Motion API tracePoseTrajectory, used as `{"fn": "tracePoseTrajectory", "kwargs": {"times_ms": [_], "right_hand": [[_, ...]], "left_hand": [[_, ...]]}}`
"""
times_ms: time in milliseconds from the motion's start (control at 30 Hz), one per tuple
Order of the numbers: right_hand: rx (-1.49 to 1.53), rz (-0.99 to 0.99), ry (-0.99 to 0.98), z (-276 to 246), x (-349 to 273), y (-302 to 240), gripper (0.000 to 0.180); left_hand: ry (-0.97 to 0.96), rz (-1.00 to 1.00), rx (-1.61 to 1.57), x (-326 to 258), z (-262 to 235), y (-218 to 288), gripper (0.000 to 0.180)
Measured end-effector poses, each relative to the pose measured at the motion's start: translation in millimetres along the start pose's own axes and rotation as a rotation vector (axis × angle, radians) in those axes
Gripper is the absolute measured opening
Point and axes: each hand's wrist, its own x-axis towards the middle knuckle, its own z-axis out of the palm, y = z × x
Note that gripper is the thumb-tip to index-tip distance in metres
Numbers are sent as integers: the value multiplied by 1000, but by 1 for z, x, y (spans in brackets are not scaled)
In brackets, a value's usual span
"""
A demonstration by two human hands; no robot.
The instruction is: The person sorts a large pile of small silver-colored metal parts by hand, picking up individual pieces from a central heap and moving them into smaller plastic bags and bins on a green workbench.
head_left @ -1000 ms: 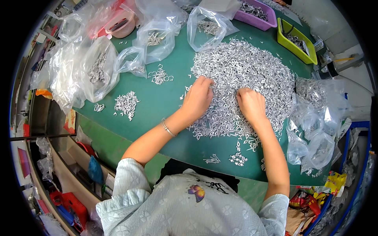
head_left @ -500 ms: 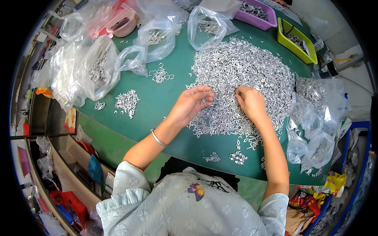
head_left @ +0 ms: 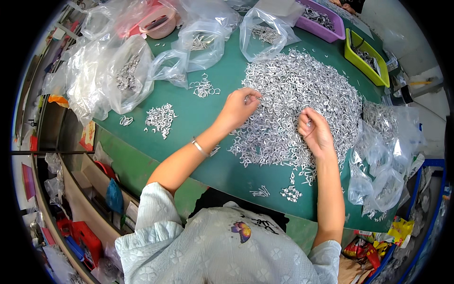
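purple tray (head_left: 341, 23): metal hooks | green bin (head_left: 353, 57): hooks | clear bags (head_left: 124, 75): hooks

Both forearms bare, extended fwd from lower edge, left hand (head_left: 238, 108) raised, fingers curled inward w/ tips pinched together, thin bracelet worn at left wrist, right hand (head_left: 316, 132) palm-down, fingers bent, thumb tucked, elbows bent, hands held apart.

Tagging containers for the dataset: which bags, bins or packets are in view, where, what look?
Clear bags: table's far left, crumpled, holding silver parts.
Clear bag: far centre, open.
Purple bin: far right, rectangular.
Green bin: right of the purple one, rectangular.
Clear bags: right edge, beside the right hand.
Colourful packets: lower right, below the table.
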Motion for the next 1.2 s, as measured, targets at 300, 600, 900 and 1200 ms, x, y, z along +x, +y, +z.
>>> {"fn": "tracePoseTrajectory", "kwargs": {"times_ms": [300,600,900,1200], "right_hand": [[-1396,-457,177,47,30,18,19],[-1657,-573,200,64,44,29,14],[-860,-353,19,44,16,30,13],[-1049,-396,-78,54,9,35,12]], "left_hand": [[99,282,230,11,23,-21,24],[95,282,112,15,22,-14,13],[-254,81,-99,-11,9,12,17],[-350,-55,-277,-24,-12,0,19]]}}
